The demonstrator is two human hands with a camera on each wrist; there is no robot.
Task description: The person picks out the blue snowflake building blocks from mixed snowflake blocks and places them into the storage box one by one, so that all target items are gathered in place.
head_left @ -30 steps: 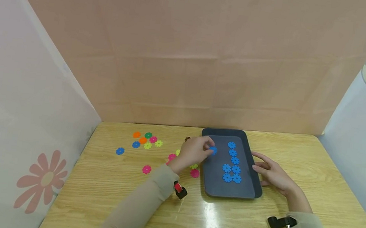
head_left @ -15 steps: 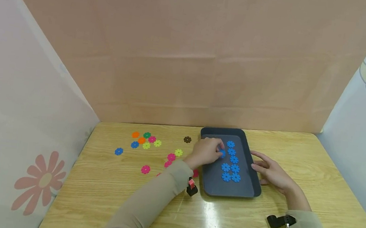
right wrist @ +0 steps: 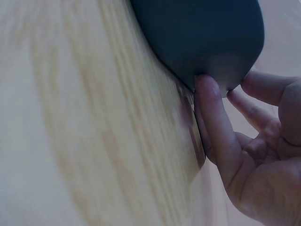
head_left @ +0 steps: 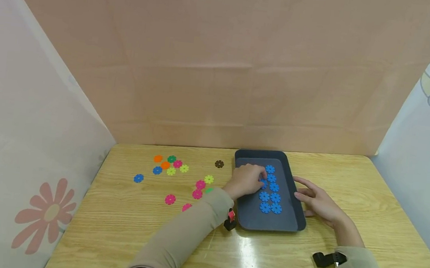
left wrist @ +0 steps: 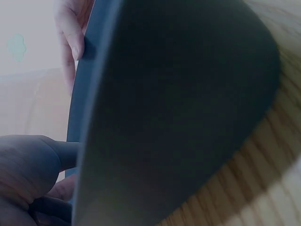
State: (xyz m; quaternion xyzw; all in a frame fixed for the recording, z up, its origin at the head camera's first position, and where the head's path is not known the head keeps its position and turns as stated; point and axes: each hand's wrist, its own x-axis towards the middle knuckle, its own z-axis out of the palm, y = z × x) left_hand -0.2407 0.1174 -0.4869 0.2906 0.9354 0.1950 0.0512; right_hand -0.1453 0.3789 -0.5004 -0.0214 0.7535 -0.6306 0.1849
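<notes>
My left hand (head_left: 245, 181) reaches over the left rim of a dark grey tray (head_left: 252, 222) and pinches a blue snowflake disc (head_left: 264, 184) low over its floor, beside a column of several blue snowflake discs (head_left: 274, 187). In the left wrist view the tray wall (left wrist: 178, 113) hides those fingertips, and only part of the left hand (left wrist: 28, 174) shows. Along the tray's right side, my right hand (head_left: 322, 206) touches the rim with outstretched fingers. Up close in the right wrist view, the fingertips (right wrist: 209, 87) of that hand lie against the wall and rim.
On the wooden table (head_left: 108, 228) left of the tray lie loose snowflake discs: orange (head_left: 158, 159), green (head_left: 172, 159), yellow (head_left: 184, 168), pink (head_left: 170, 199), brown (head_left: 219, 164) and two blue (head_left: 138, 178). A brown paper sheet (head_left: 204, 84) rises behind the table.
My left hand has moved right with the blue snowflake disc, from the tray's left rim to beside the column of discs. The right hand has stayed at the tray's right side.
</notes>
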